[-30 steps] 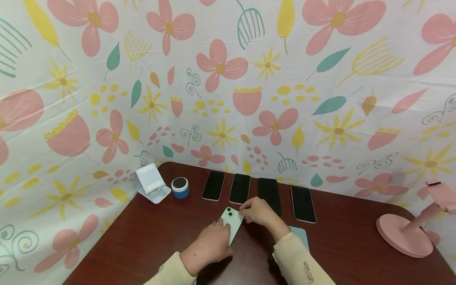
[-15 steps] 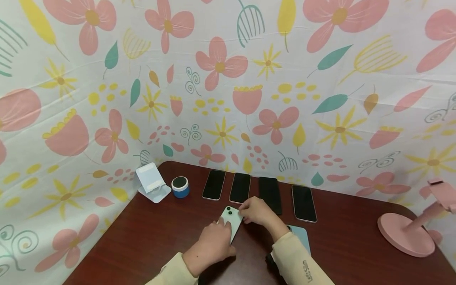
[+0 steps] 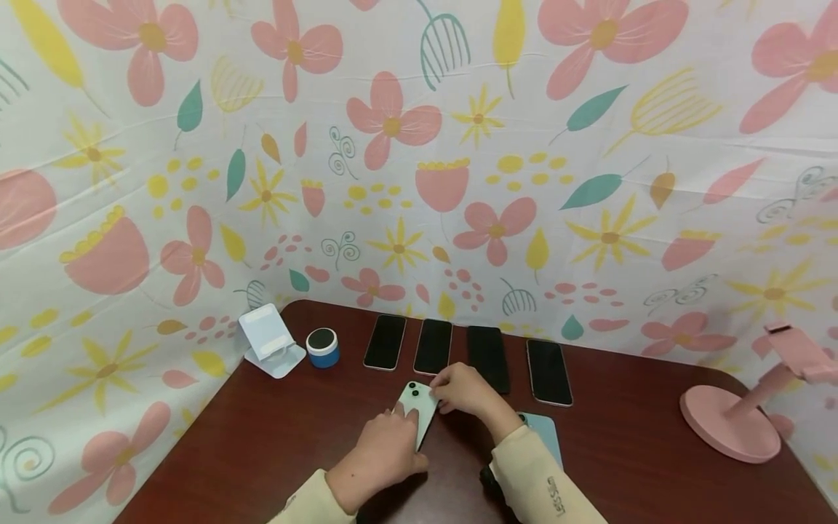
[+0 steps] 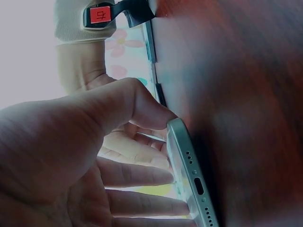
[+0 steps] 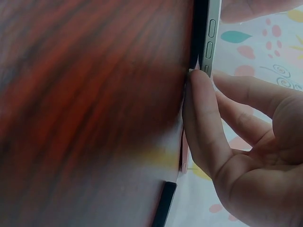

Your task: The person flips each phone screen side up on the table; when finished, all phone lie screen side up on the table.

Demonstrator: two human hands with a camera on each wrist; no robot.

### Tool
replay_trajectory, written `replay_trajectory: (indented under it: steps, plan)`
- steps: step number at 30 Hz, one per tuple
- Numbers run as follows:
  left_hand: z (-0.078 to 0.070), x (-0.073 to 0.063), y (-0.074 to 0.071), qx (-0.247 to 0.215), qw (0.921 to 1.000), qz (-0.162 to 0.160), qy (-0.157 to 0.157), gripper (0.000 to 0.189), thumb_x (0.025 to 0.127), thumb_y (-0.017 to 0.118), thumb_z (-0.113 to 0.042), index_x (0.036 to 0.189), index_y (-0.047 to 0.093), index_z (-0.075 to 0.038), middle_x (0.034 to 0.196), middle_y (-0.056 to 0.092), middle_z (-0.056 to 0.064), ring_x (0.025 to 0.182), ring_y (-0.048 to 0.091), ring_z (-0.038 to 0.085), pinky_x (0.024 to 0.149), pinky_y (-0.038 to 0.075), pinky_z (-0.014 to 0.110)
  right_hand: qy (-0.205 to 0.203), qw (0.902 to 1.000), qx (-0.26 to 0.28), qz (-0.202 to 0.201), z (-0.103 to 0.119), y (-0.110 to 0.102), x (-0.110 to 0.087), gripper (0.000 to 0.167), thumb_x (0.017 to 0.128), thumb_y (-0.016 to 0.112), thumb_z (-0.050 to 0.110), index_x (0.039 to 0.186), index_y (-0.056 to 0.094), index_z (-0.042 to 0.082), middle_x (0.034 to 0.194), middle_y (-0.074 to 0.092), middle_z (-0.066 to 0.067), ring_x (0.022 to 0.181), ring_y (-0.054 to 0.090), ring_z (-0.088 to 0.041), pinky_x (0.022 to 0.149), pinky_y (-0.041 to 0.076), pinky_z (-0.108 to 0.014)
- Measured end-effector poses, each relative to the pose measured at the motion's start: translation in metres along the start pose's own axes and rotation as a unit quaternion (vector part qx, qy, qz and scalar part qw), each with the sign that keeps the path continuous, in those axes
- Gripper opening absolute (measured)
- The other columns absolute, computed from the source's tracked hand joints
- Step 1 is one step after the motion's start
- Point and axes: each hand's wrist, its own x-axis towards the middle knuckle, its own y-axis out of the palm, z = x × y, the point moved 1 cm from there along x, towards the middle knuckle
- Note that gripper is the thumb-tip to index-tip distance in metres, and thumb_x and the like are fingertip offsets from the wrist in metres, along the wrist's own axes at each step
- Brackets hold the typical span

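Observation:
A pale green smartphone [image 3: 419, 402] lies back up at mid-table, its two camera lenses toward the far end. My left hand [image 3: 382, 447] holds its near part. The left wrist view has that thumb [image 4: 149, 111] at a bottom corner and the fingers [image 4: 151, 203] stretched against the back, beside the charging port [image 4: 198, 186]. With my right hand [image 3: 466, 391] I pinch the far right corner. In the right wrist view those fingertips [image 5: 201, 82] close on the corner beside the side buttons [image 5: 209, 47]. A dark gap shows beneath the phone's edge there.
Several dark-screened phones [image 3: 385, 342] line the back of the brown table [image 3: 628, 437]. A light blue phone [image 3: 545, 434] lies partly under my right sleeve. A white folding stand [image 3: 268, 338] and a blue-and-white round jar [image 3: 323, 348] stand at left, a pink stand [image 3: 733, 426] at right.
The whole head view shifts slightly left. Both hands keep their places on the green phone, with hardly any movement against it.

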Motion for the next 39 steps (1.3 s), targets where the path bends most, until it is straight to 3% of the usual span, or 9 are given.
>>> replay_trajectory:
  steps: [13,22,25,29,31,33,39]
  plan:
    - [0.002,0.000,0.001,-0.012,0.9993,-0.032,0.017,0.066,0.078,0.083,-0.036,0.130,0.069,0.003,0.133,0.069,0.034,0.106,0.075,0.045,0.075,0.063,0.054,0.009,0.9997,0.021,-0.013,-0.001,-0.001,0.002,0.014,0.100,0.071,0.005,0.109,0.079,-0.001,0.098,0.079,-0.012,0.075,0.080,-0.023,0.074,0.067,-0.038]
    - [0.000,-0.001,-0.005,-0.032,0.9992,0.002,0.024,0.065,0.084,0.078,-0.033,0.137,0.067,0.003,0.139,0.064,0.038,0.116,0.072,0.051,0.085,0.064,0.056,0.019,0.9978,0.058,-0.025,0.000,0.000,0.004,0.013,0.102,0.068,0.004,0.107,0.079,-0.002,0.104,0.076,-0.016,0.068,0.076,-0.020,0.069,0.066,-0.036]
    - [0.004,0.004,0.004,-0.031,0.9991,0.017,0.025,0.065,0.087,0.076,-0.035,0.140,0.067,0.002,0.142,0.063,0.037,0.119,0.071,0.050,0.088,0.063,0.056,0.029,0.9969,0.067,-0.029,0.001,0.000,0.004,0.013,0.102,0.068,0.004,0.106,0.079,-0.002,0.105,0.076,-0.017,0.067,0.075,-0.019,0.068,0.066,-0.035]
    - [0.019,0.020,0.034,-0.026,0.9987,0.029,0.035,0.065,0.092,0.072,-0.039,0.144,0.065,-0.001,0.145,0.060,0.038,0.122,0.070,0.050,0.092,0.063,0.055,0.033,0.9967,0.068,-0.029,0.001,0.000,0.003,0.015,0.102,0.067,0.004,0.108,0.080,-0.002,0.109,0.076,-0.018,0.069,0.076,-0.020,0.069,0.066,-0.036]
    - [0.024,0.024,0.041,-0.028,0.9981,0.034,0.042,0.065,0.094,0.069,-0.039,0.146,0.063,-0.001,0.147,0.059,0.038,0.122,0.070,0.050,0.092,0.063,0.055,0.033,0.9967,0.068,-0.030,0.002,-0.001,0.003,0.016,0.103,0.067,0.005,0.109,0.080,-0.002,0.112,0.076,-0.019,0.070,0.077,-0.021,0.070,0.066,-0.036]
    - [0.023,0.023,0.035,-0.043,0.9971,0.047,0.040,0.065,0.095,0.067,-0.036,0.148,0.061,0.000,0.150,0.056,0.038,0.125,0.068,0.051,0.095,0.062,0.056,0.033,0.9966,0.069,-0.030,0.002,-0.002,0.002,0.017,0.103,0.067,0.005,0.110,0.080,-0.002,0.116,0.076,-0.019,0.071,0.077,-0.021,0.071,0.066,-0.037]
    - [0.010,0.005,-0.006,-0.095,0.9916,0.086,0.019,0.064,0.097,0.066,-0.030,0.152,0.056,0.003,0.157,0.051,0.037,0.135,0.062,0.051,0.106,0.057,0.058,0.033,0.9968,0.071,-0.020,0.004,-0.005,0.001,0.020,0.105,0.065,0.007,0.115,0.080,-0.001,0.123,0.075,-0.019,0.074,0.078,-0.022,0.076,0.066,-0.039]
